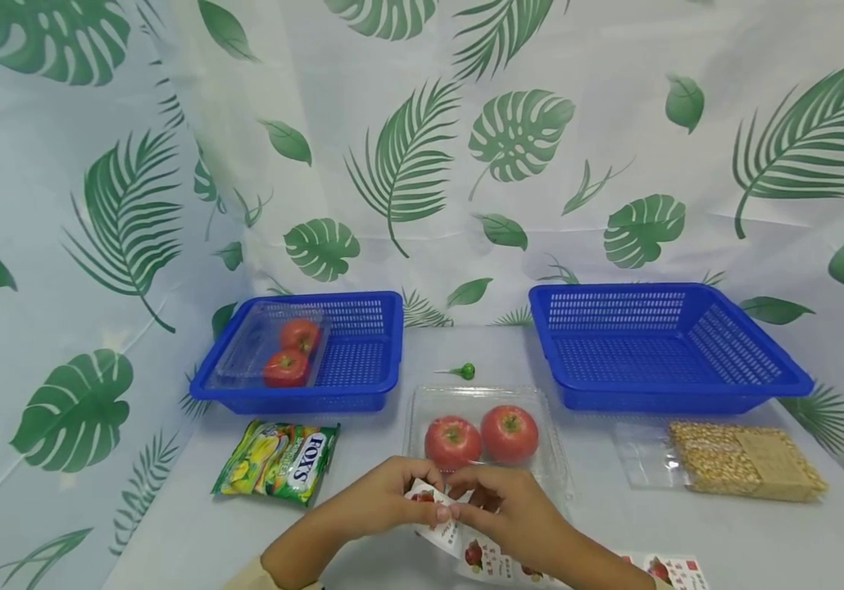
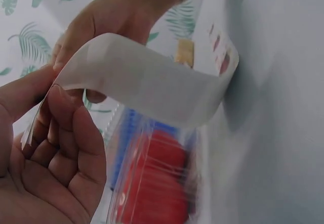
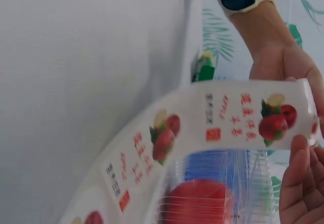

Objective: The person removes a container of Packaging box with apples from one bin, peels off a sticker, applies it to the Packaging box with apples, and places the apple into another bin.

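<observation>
In front of me, both hands hold a strip of white labels [image 1: 492, 561] printed with red apples and red characters. My left hand [image 1: 392, 504] pinches the strip's end between thumb and finger. Fingers of my right hand [image 1: 506, 501] pinch the same end close beside it, as the right wrist view [image 3: 304, 183] also shows. From there the strip curves down to the table, its plain backing [image 2: 147, 80] facing the left wrist camera. Just beyond the hands sits a clear plastic box [image 1: 422, 401] with two red apples [image 1: 509, 434], partly covered by the fingers.
A blue basket [image 1: 363, 401] at back left holds another clear box with two apples. Another blue basket [image 1: 676, 389] stands at back right. A green FOX'S candy bag [image 1: 278, 460] lies left, a bag of yellow kernels [image 1: 742, 459] right, and a green lollipop [image 1: 466, 371] between the baskets.
</observation>
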The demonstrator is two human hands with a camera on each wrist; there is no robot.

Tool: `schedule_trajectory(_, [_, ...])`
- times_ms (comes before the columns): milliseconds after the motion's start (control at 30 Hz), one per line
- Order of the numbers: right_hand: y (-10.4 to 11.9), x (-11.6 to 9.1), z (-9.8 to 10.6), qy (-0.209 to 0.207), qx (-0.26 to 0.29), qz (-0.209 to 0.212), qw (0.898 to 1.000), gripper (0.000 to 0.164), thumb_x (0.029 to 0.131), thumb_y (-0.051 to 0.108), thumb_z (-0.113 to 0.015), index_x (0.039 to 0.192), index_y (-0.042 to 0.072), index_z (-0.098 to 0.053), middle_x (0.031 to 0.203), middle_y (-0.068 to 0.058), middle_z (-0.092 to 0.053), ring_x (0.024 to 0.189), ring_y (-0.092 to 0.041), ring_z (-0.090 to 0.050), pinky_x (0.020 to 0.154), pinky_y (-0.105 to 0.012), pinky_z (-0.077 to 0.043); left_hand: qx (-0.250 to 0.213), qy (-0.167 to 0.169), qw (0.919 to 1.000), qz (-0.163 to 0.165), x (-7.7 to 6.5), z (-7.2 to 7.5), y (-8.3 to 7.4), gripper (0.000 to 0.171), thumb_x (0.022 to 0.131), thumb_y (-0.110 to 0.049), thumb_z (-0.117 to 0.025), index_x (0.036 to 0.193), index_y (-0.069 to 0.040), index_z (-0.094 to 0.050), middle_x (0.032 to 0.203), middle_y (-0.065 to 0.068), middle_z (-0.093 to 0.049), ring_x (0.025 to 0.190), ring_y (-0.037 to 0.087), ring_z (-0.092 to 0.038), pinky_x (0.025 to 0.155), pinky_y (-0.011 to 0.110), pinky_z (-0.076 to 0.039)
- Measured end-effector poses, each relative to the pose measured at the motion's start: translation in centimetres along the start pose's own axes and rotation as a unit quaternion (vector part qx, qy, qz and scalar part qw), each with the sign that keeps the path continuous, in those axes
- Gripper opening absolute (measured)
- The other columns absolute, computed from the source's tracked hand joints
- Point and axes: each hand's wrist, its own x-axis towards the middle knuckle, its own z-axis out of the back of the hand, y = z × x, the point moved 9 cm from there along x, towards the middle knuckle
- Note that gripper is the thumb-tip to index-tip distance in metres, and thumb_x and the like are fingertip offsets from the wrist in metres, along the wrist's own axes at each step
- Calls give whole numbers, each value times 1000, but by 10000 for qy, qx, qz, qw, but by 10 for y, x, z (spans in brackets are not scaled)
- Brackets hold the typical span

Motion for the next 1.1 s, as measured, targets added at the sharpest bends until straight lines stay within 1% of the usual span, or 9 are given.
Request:
schedule_trajectory(167, [-11,-3,5,163,811,-567,9950,24,92,20,-69,112,8,-68,91,1,-70,69,-15,-66,59,-33,-58,-142,-271,9995,106,9,-2,-4,15,88,-16,-73,90,-4,-64,82,-3,-61,73,5,-54,59,18,-47])
schedule_trajectory(267, [-17,-5,8,268,1200,-723,9898,20,94,15,-66,110,5,-67,89,-3,-70,67,-18,-65,58,-37,-57,-507,-278,9981,198,12,-5,-6,17,90,-15,-71,96,-1,-64,86,0,-65,75,8,-59,61,23,-54])
schedule_trajectory(433, [-23,-10,15,388,1456,-723,9859,15,97,11,-60,108,3,-66,83,-8,-64,62,-7,-54,52,-32,-54,-1207,70,9925,156,10,-9,-11,23,91,-4,-67,107,10,-58,91,6,-68,73,14,-65,66,30,-58])
schedule_trajectory(633, [-26,-14,20,396,1658,-754,9825,15,97,8,-59,109,1,-64,88,-5,-65,63,-4,-53,52,-30,-52,-1369,303,9900,-124,6,-6,-18,24,93,-2,-63,108,14,-55,92,9,-69,73,16,-67,70,31,-58])
schedule_trajectory(700, [-25,-14,20,422,1655,-699,9828,15,97,7,-58,109,0,-63,89,-6,-65,64,-4,-52,52,-30,-53,-1401,356,9892,-226,5,-5,-20,24,94,-3,-61,108,16,-55,92,17,-68,73,16,-68,70,32,-58])
schedule_trajectory(800, [-24,-14,21,420,1539,-657,9850,17,97,7,-58,112,0,-63,88,-8,-65,63,-4,-53,52,-31,-53,-1488,460,9873,-302,3,-6,-22,25,95,-3,-59,108,19,-53,94,29,-66,75,17,-69,72,36,-59])
schedule_trajectory(867, [-23,-14,23,315,1291,-643,9890,19,97,8,-60,115,4,-63,87,-6,-64,63,-6,-53,52,-30,-52,-1532,493,9865,-304,3,-6,-22,25,95,-2,-58,106,20,-53,95,34,-64,77,18,-70,74,38,-58])
schedule_trajectory(1000, [-11,-13,30,-241,341,-299,9987,23,92,12,-68,114,15,-64,96,1,-63,65,-9,-57,54,-27,-53,-1572,451,9864,-181,4,-9,-19,23,94,-1,-61,101,19,-53,93,27,-68,80,19,-71,76,41,-58])
schedule_trajectory(1100, [2,-13,32,-633,-197,178,9976,21,89,9,-72,106,19,-64,96,6,-62,66,-9,-59,55,-25,-54,-1613,453,9858,-69,5,-13,-17,24,94,-3,-62,98,19,-52,91,21,-71,80,19,-71,76,41,-58])
